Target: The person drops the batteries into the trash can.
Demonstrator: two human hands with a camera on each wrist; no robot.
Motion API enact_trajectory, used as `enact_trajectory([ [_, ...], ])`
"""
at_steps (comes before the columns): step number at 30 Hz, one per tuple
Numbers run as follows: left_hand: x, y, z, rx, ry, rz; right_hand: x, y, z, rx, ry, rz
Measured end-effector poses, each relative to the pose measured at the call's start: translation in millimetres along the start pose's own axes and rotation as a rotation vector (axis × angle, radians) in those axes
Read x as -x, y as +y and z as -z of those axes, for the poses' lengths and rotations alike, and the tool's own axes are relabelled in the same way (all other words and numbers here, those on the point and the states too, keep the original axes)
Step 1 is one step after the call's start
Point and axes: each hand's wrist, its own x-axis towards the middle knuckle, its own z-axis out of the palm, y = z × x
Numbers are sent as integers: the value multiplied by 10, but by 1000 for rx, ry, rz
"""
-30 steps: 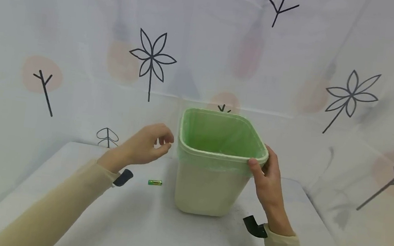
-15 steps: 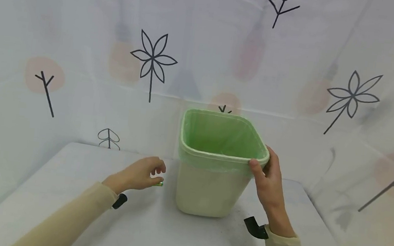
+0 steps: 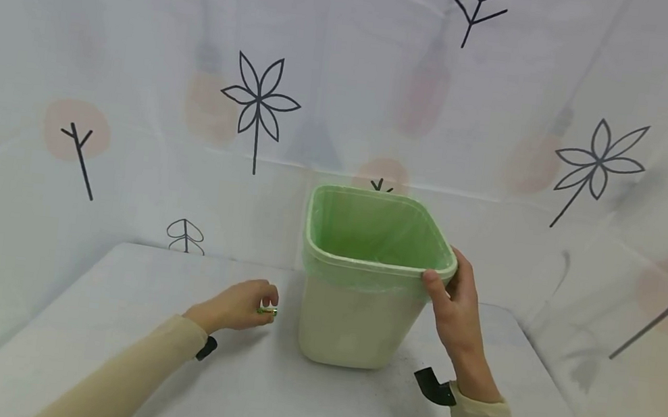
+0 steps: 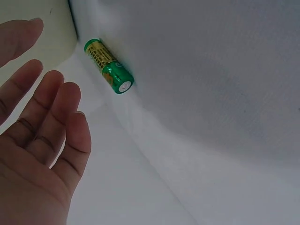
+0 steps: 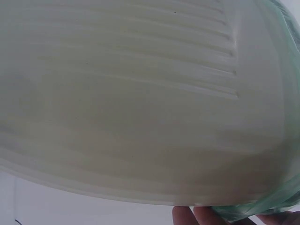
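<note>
A green and gold battery lies on the white table to the left of a trash bin. My left hand is low beside the battery, which shows between thumb and fingers in the head view. In the left wrist view, the left hand has its fingers loosely bent and apart from the battery. My right hand grips the bin's right front rim, thumb on top. The right wrist view shows the bin's ribbed pale wall and a few fingertips under its edge.
A thin translucent green liner is folded over the bin's rim, and the bin's inside looks green. Behind the table hangs a white cloth printed with plants, with more of it along both sides.
My left hand has come down from beside the bin's rim to the battery at table height. The right hand and the bin have stayed in place.
</note>
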Motion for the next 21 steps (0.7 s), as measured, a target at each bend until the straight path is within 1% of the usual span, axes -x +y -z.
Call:
enact_trajectory([
  [8, -44, -47, -67, 3, -31, 33, 5, 3, -4, 10, -2, -4],
  [16, -123, -120, -94, -32, -64, 52, 0, 7, 1, 24, -3, 2],
  [21, -162, -160, -92, -28, -109, 77, 3, 5, 1, 26, -5, 0],
])
